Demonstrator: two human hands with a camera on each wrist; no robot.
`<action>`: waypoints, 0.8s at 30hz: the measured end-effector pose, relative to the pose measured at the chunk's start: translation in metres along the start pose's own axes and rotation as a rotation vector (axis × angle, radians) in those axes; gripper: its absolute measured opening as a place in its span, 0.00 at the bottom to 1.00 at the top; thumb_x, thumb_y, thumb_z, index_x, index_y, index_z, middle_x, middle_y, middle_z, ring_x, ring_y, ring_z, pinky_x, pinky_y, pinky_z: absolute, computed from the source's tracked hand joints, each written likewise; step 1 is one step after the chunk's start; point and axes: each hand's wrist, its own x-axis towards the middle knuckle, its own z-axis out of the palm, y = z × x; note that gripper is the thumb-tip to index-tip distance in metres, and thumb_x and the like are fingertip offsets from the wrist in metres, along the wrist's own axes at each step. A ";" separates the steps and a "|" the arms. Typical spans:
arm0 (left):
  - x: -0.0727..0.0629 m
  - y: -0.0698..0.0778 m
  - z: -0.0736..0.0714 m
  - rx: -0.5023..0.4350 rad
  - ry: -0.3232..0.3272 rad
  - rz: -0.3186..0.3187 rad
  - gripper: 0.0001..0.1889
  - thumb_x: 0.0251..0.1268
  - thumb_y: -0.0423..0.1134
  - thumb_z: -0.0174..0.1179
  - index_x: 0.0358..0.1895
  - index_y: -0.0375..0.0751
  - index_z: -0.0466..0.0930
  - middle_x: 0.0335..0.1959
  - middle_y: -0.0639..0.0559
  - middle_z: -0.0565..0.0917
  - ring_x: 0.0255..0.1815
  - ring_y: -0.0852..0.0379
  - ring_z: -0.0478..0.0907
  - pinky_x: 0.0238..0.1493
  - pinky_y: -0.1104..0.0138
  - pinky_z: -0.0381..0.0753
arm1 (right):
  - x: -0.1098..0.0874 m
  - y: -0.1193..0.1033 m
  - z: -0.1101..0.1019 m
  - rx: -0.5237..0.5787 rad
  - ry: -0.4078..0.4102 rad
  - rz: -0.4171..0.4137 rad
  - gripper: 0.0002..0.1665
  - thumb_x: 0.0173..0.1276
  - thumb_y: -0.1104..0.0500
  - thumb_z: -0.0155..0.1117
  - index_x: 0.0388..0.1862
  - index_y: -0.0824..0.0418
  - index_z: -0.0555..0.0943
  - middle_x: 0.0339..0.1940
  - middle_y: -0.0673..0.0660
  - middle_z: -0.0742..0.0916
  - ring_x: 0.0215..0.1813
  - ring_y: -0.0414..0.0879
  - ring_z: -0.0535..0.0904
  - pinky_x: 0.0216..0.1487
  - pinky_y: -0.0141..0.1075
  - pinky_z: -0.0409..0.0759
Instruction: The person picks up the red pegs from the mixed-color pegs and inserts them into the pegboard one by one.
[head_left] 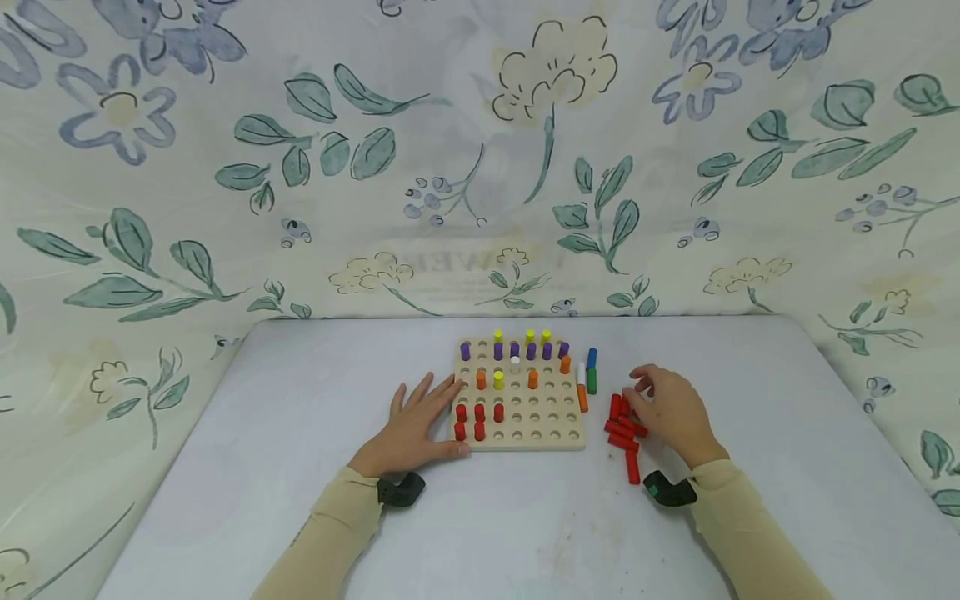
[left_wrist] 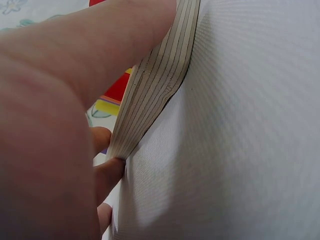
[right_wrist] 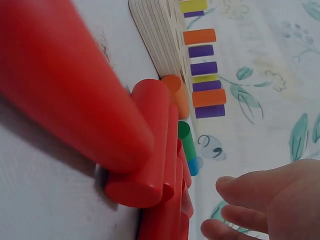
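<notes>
A square wooden pegboard (head_left: 525,444) lies on the table with coloured pegs upright in some holes. Red pegs (head_left: 479,431) fill holes at its front left; purple pegs (head_left: 498,351) line a back row. My left hand (head_left: 411,432) rests against the board's left side, fingers spread, thumb at the front corner. Its fingers touch the layered edge (left_wrist: 155,80) in the left wrist view. To the right, my right hand (head_left: 672,412) hovers at a loose pile of red pegs (head_left: 621,429), fingers loosely bent. In the right wrist view, nothing shows between its thumb and fingers.
Between board and pile lie a loose blue peg (head_left: 592,358), a green peg (head_left: 592,382), a white peg (head_left: 581,373) and an orange peg (head_left: 582,398). A flowered cloth (head_left: 465,167) hangs behind the white table (head_left: 300,400). Black bands (head_left: 401,490) sit at both wrists.
</notes>
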 end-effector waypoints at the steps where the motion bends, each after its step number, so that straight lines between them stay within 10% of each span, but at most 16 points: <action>1: 0.000 0.000 0.000 0.000 0.000 0.002 0.53 0.57 0.65 0.67 0.81 0.44 0.53 0.82 0.45 0.53 0.82 0.38 0.35 0.74 0.38 0.24 | 0.000 0.000 0.001 -0.003 -0.007 0.006 0.20 0.70 0.57 0.65 0.56 0.68 0.80 0.42 0.63 0.86 0.40 0.54 0.80 0.32 0.40 0.84; 24: 0.000 0.001 0.000 0.001 -0.001 -0.005 0.53 0.57 0.65 0.67 0.81 0.45 0.53 0.82 0.46 0.53 0.82 0.39 0.35 0.74 0.38 0.24 | 0.002 0.006 0.013 -0.022 -0.096 0.063 0.21 0.71 0.55 0.64 0.56 0.67 0.79 0.30 0.55 0.82 0.29 0.47 0.74 0.28 0.36 0.77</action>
